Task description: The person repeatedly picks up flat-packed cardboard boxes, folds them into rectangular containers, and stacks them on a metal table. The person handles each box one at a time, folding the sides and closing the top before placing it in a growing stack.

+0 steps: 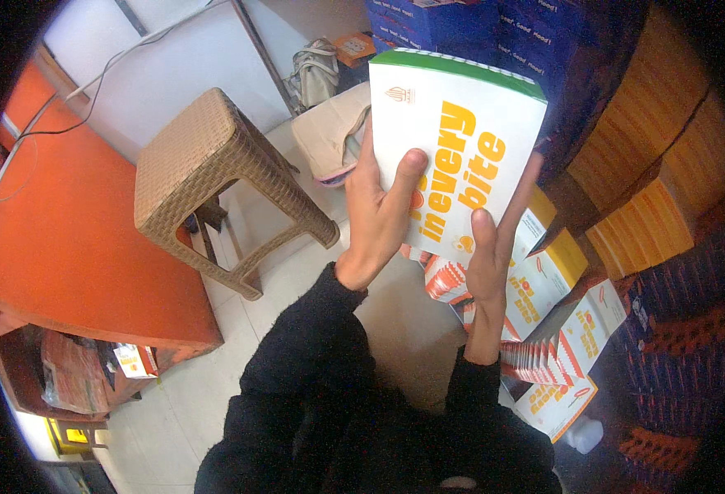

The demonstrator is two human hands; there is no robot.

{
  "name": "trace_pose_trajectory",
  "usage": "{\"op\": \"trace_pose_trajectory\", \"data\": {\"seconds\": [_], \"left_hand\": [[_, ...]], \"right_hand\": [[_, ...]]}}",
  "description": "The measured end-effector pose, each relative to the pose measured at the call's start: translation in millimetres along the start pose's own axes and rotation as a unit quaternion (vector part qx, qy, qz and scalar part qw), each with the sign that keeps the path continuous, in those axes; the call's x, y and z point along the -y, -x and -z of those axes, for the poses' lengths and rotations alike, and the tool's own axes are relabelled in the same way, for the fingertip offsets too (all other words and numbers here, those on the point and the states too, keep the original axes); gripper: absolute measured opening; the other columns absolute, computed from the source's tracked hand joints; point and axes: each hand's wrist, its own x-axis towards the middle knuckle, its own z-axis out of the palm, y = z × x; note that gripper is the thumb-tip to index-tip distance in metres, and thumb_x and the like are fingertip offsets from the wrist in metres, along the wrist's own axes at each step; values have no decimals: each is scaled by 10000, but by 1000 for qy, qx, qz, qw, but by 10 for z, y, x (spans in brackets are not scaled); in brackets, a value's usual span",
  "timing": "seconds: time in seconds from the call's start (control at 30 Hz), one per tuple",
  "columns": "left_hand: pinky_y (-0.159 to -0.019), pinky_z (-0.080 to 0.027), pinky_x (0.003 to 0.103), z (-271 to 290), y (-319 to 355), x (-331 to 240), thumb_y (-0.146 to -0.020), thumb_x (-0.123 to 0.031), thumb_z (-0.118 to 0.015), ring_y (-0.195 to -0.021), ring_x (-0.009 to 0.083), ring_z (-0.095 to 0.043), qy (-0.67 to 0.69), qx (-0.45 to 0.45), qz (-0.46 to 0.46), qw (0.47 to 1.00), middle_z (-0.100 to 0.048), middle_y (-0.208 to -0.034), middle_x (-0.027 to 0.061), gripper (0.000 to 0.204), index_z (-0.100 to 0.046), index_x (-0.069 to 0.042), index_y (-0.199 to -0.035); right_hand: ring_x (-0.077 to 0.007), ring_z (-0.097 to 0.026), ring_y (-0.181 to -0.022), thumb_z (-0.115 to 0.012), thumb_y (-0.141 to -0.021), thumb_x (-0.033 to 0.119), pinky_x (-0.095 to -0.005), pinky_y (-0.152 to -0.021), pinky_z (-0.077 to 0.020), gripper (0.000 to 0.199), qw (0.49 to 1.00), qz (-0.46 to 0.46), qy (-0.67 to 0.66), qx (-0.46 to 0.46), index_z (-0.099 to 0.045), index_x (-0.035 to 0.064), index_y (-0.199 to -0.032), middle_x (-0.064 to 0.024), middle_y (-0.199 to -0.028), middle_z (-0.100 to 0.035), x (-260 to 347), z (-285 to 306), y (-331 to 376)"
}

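left hand [381, 200], right hand [489, 267] hold white carton [459, 156], thumbs on front.

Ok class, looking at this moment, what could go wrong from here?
The white box might slip: the left hand and right hand hold it by its sides, thumbs on its face.

The right sleeve looks close to the white cartons, which sit at uneven angles, so a nudge could perhaps topple some.
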Motion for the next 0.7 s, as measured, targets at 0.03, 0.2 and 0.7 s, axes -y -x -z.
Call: {"op": "trace_pose_trajectory", "data": {"seconds": [0.03, 0.2, 0.7], "left_hand": [[-766, -498, 277, -5, 2, 13, -948, -355, -520, -891, 153, -620, 0, -1, -12, 1000, -635, -1048, 150, 580, -367, 14, -1368], [-677, -495, 273, 20, 29, 37, -988, -361, -439, -803, 140, -629, -53, -31, -13, 998, -659, -940, 146, 485, -474, 30, -1273], [-647, -418, 283, 49, -68, 11, -1038, -340, -300, -709, 102, -482, -68, -86, 42, 993, -579, -786, 52, 499, -553, 52, -863]], "right_hand": [[-289, -197, -1392, -413, -889, 210, -377, -1132, -150, 720, 1000, 5, 0, 15, -73, -63, -1462, -221, -1515, -144, 0, -6, 0], [-286, -256, -1356, -430, -890, 266, -382, -1114, -187, 736, 1000, -9, -13, 20, -96, -71, -1453, -233, -1475, -205, -76, -2, 29], [-330, -163, -1393, -486, -886, 226, -414, -1132, -114, 761, 974, 69, 185, 114, -73, -64, -1455, -238, -1501, -160, 68, 128, -72]]}}
